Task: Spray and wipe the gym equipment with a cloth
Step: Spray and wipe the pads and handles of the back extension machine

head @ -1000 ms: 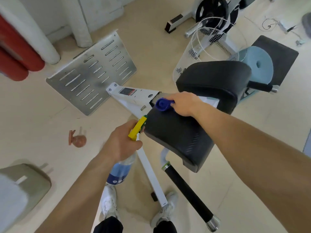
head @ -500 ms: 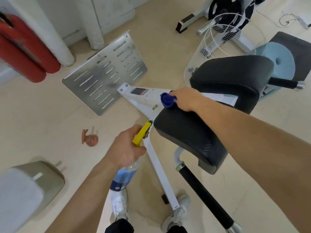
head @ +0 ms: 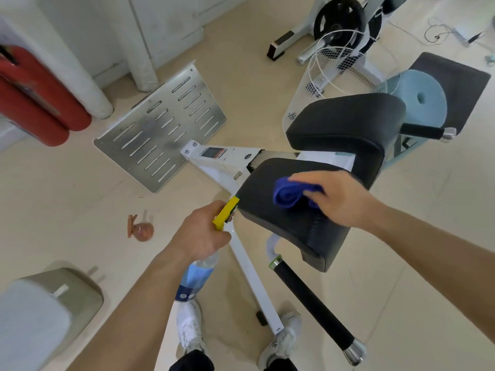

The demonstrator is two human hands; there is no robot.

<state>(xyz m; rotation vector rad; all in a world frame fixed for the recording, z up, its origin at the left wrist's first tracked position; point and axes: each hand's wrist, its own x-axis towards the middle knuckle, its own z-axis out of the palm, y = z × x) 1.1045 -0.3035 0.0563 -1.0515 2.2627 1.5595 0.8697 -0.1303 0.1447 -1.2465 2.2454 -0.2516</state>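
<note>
I cannot see the fingertips of the left hand (head: 199,234). They wrap under the neck of the clear plastic spray bottle (head: 198,277) with its yellow trigger head, and the bottle's lower body hangs partly behind the forearm. The pale grey boxy object (head: 48,303) at lower left is blurred and cut by the frame edge, and I can't identify the small brown item (head: 143,228) on the floor.

The right hand (head: 340,199) curls over the bunched blue cloth (head: 290,195), holding it down on top of the nearer black padded cushion (head: 284,223) of the white-framed gym machine (head: 219,162). A second black pad (head: 345,129) sits just beyond.

The pale beige floor (head: 67,204) carries a slotted metal footplate (head: 160,129) lying toward the white wall. Two red cylinders (head: 40,103) at left run partly out of frame.

The bottle shows a blue tint and label, but I cannot tell its fill level. The white wire basket (head: 316,84) stands behind the pads, and its contents are unclear.
</note>
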